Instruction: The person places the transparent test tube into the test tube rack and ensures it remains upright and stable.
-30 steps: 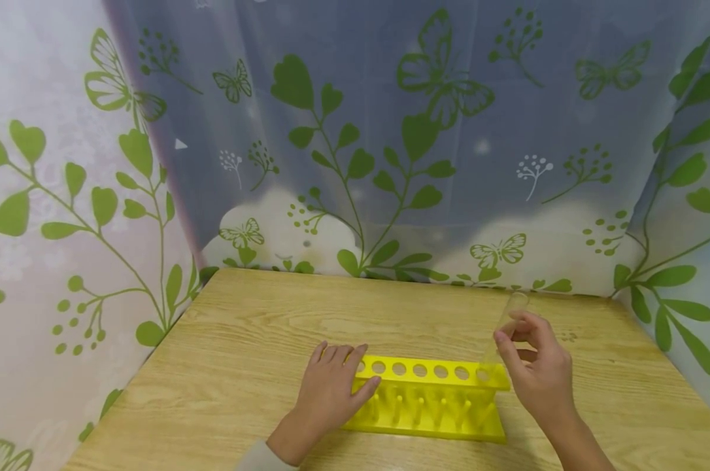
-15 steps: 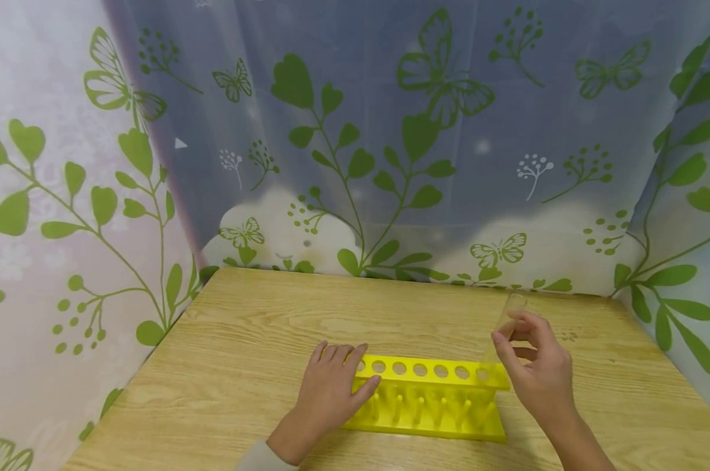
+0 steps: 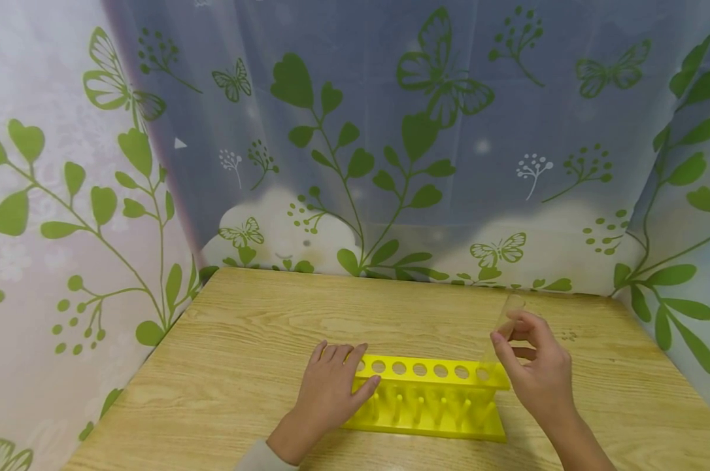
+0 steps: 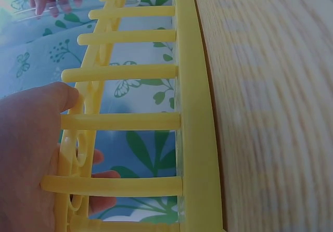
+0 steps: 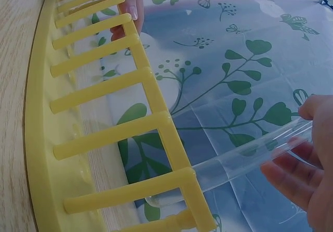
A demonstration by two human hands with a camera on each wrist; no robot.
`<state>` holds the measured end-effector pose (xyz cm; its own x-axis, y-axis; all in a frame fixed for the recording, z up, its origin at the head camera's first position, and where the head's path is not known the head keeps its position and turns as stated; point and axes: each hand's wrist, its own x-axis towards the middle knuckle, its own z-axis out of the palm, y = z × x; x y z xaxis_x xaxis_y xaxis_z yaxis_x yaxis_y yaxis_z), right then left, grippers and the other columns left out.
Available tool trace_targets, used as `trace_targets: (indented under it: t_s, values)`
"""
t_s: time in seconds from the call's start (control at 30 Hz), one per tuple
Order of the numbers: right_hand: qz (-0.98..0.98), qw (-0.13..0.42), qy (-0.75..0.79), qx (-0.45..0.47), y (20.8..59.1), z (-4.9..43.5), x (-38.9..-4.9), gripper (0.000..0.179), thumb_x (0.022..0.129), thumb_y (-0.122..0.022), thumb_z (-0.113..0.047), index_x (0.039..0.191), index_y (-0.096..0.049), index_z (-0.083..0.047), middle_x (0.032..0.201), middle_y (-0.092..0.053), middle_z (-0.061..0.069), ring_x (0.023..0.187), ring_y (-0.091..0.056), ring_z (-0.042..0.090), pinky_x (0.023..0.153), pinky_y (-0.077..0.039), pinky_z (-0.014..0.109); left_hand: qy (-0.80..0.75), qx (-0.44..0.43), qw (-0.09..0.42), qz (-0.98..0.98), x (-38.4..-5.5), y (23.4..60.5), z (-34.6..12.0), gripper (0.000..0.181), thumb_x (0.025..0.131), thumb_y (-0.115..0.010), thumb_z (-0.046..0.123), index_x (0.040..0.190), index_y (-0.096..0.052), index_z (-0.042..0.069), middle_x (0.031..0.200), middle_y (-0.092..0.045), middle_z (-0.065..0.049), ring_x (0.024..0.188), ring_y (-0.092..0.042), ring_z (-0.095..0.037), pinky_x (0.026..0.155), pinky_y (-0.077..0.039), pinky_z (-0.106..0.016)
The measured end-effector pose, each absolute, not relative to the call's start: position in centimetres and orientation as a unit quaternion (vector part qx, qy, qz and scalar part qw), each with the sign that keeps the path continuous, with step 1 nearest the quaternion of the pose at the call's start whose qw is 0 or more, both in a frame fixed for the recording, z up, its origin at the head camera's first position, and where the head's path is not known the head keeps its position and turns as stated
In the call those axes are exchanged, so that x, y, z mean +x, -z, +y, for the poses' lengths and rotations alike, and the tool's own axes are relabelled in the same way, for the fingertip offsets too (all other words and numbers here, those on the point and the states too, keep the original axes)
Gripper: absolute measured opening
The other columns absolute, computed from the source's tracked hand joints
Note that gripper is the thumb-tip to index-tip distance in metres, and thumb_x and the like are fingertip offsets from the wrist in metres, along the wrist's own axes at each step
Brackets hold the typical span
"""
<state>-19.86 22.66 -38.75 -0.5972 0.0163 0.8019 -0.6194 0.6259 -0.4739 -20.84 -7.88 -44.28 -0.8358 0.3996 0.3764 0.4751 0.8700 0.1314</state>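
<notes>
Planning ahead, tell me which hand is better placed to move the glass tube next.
Probably the right hand: it holds the glass tube at one end of the rack; the left hand grips the rack's other end.

wood-grain table [image 3: 272,311] in front of me, blue curtain [image 3: 367,85] behind it, green leaf and butterfly print [image 3: 421,136]; paler cloth [image 3: 67,196] at left.

A homely-looking indoor nook: a wood-grain table [image 3: 272,314] enclosed at the back and both sides by hangings [image 3: 355,98] printed with green leaves, butterflies and pale clouds. The yellow test-tube rack [image 3: 430,383] and clear tube [image 5: 237,162] are laboratory items, but whether this is a home or a classroom cannot be told
</notes>
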Motion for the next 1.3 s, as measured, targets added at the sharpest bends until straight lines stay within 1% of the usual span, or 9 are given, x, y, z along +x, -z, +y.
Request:
trace_targets:
  t_s: [0.37, 0.67, 1.03, 1.3]
  values:
    - [-0.805, 0.404, -0.392, 0.188, 38.91, 22.72, -19.92, 0.045, 0.077, -0.072, 0.014, 0.118, -0.058, 0.003, 0.087, -0.06, -0.005, 0.081, -0.057, -0.014, 0.062, -0.051, 0.009, 0.106, -0.231, 0.176, -0.951, -20.91, 44.44, -7.87, 0.057, 0.097, -0.046, 0.056, 0.135, -0.056, 0.014, 0.119, -0.063, -0.002, 0.112, -0.057, -0.024, 0.107, -0.035, -0.052]
    - [-0.801, 0.402, -0.402, 0.188, 39.18, 22.61, -20.05, 0.043, 0.077, -0.071, 0.013, 0.117, -0.059, 0.003, 0.086, -0.061, -0.001, 0.081, -0.058, -0.012, 0.061, -0.05, 0.008, 0.106, -0.228, 0.171, -0.953, -20.92, 44.49, -7.86, 0.057, 0.097, -0.046, 0.056, 0.136, -0.055, 0.015, 0.12, -0.062, -0.002, 0.112, -0.057, -0.024, 0.108, -0.034, -0.052]
    - [-0.809, 0.399, -0.392, 0.18, 39.5, 22.63, -20.09, 0.036, 0.081, -0.07, 0.009, 0.115, -0.059, 0.004, 0.086, -0.061, -0.004, 0.081, -0.057, -0.014, 0.061, -0.05, 0.008, 0.103, -0.229, 0.17, -0.953, -20.9, 44.41, -7.83, 0.058, 0.097, -0.045, 0.057, 0.136, -0.056, 0.015, 0.12, -0.062, -0.002, 0.112, -0.057, -0.024, 0.108, -0.034, -0.053]
    - [-0.811, 0.393, -0.392, 0.186, 39.43, 22.67, -20.26, 0.029, 0.083, -0.069, 0.008, 0.111, -0.059, 0.005, 0.087, -0.059, -0.007, 0.082, -0.057, -0.014, 0.06, -0.051, 0.01, 0.1, -0.226, 0.173, -0.953, -20.9, 44.31, -7.84, 0.057, 0.096, -0.048, 0.056, 0.136, -0.055, 0.016, 0.12, -0.062, -0.002, 0.112, -0.057, -0.024, 0.108, -0.034, -0.052]
